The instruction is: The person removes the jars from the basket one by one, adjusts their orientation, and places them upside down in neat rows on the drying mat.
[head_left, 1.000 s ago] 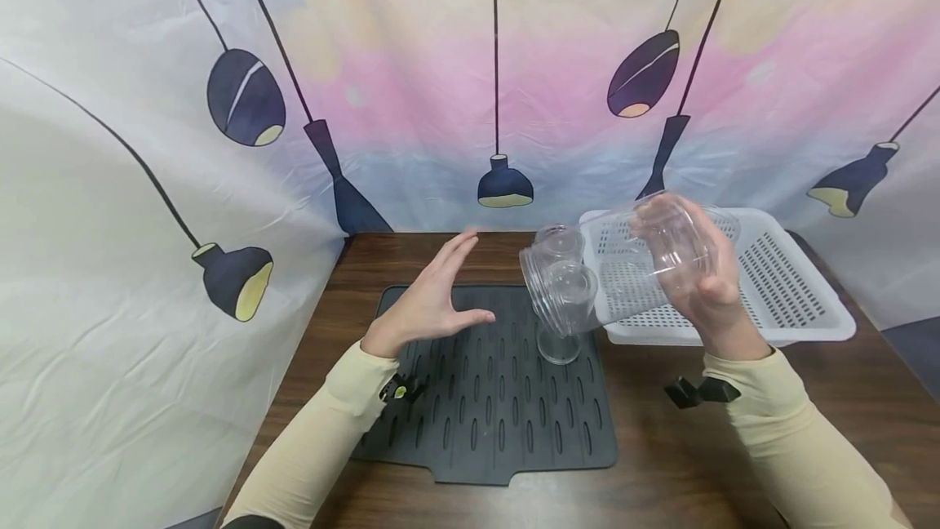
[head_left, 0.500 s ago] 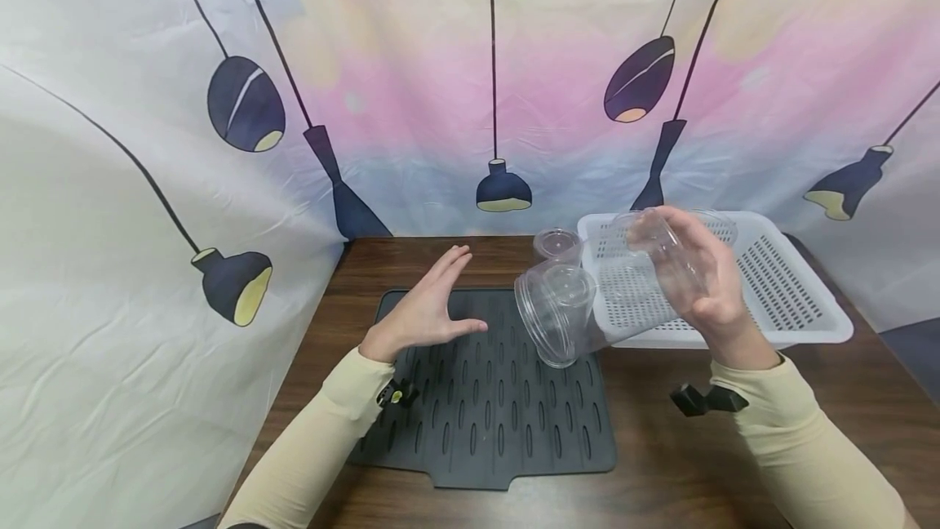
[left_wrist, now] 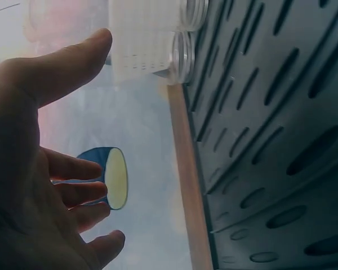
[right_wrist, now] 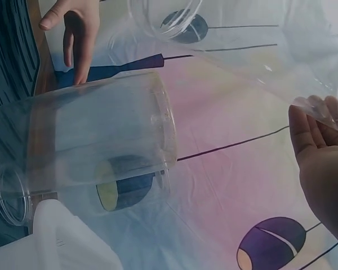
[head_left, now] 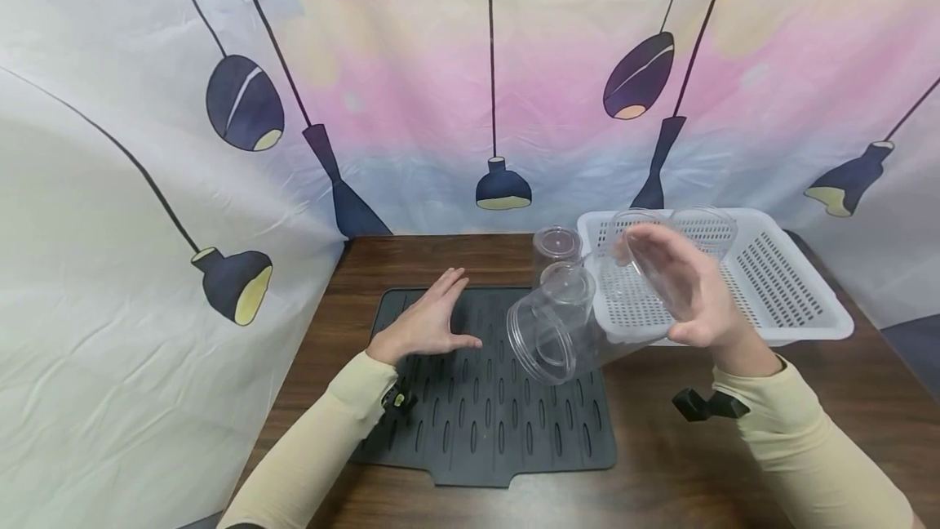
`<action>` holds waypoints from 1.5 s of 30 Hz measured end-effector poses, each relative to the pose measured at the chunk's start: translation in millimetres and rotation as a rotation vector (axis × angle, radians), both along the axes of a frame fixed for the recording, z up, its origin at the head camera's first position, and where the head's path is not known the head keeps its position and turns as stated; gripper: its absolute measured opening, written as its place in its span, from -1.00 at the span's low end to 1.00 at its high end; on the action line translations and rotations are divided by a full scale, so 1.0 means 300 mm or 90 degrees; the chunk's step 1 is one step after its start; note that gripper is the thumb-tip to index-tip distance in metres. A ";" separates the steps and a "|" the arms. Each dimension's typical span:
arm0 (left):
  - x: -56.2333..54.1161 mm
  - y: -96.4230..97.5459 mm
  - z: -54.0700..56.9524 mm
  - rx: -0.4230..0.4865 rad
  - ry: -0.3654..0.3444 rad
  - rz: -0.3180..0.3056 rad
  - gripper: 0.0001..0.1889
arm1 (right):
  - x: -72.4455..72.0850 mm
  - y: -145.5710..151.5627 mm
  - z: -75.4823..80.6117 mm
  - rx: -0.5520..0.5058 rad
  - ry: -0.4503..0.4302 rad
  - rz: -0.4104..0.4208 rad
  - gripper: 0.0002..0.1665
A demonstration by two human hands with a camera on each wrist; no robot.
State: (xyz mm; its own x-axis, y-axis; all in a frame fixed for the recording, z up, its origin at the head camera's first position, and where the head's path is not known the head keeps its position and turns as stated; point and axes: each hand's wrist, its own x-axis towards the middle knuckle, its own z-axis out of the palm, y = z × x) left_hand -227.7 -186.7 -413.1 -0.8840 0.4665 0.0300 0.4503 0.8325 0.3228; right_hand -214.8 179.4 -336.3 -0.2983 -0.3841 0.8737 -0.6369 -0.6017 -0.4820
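My right hand (head_left: pixel 693 292) grips a large clear plastic jar (head_left: pixel 542 345) near its base. The jar is tilted, its rimmed mouth pointing down and left above the dark grey drying mat (head_left: pixel 481 431). Two more clear jars stand mouth down by the mat's back right: a rear jar (head_left: pixel 556 243) and a front jar (head_left: pixel 571 282), partly seen through the held one. In the right wrist view, fingers (right_wrist: pixel 304 126) curl against the held jar. My left hand (head_left: pixel 426 321) hovers over the mat's left part, thumb and fingers spread, holding nothing; the left wrist view shows its palm (left_wrist: pixel 22 169).
A white perforated basket (head_left: pixel 786 276) stands at the back right, beside the standing jars. At its back a clear rounded shape, perhaps another jar (head_left: pixel 708 223), shows faintly. Behind the brown wooden table (head_left: pixel 661 455) hangs a cloth (head_left: pixel 433 104) printed with lamps.
The held jar's mouth has swung down and slightly left as my right hand lowered a little. My left hand has sunk slightly toward the mat, still spread.
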 end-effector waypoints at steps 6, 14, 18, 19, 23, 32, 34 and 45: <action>-0.010 -0.006 -0.025 -0.017 -0.009 0.011 0.12 | -0.001 0.007 0.000 0.067 0.025 -0.028 0.16; -0.015 -0.011 -0.065 -0.064 -0.020 0.016 0.15 | -0.007 0.011 -0.010 0.131 0.062 -0.085 0.23; -0.015 -0.016 -0.078 -0.068 -0.013 0.014 0.15 | -0.009 0.009 -0.013 0.163 0.084 -0.122 0.25; -0.015 -0.017 -0.082 -0.072 -0.015 0.015 0.15 | -0.009 0.008 -0.014 0.172 0.090 -0.134 0.25; -0.009 -0.024 -0.101 -0.083 -0.034 0.022 0.15 | -0.006 0.006 -0.022 0.207 0.117 -0.181 0.25; -0.009 -0.030 -0.121 -0.096 -0.061 0.030 0.17 | 0.011 0.008 -0.033 0.290 0.145 -0.281 0.29; -0.009 -0.031 -0.126 -0.100 -0.068 0.028 0.17 | 0.015 0.005 -0.034 0.311 0.151 -0.302 0.29; 0.002 -0.031 -0.147 -0.117 -0.100 0.029 0.16 | 0.030 -0.016 -0.047 0.351 0.184 -0.340 0.27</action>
State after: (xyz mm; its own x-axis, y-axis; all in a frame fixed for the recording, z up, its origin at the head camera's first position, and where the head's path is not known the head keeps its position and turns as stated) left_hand -226.9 -196.1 -457.3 -0.8911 0.4117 -0.1909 0.3680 0.9017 0.2269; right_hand -205.8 174.6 -350.4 -0.3544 -0.6508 0.6715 -0.9148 0.0926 -0.3932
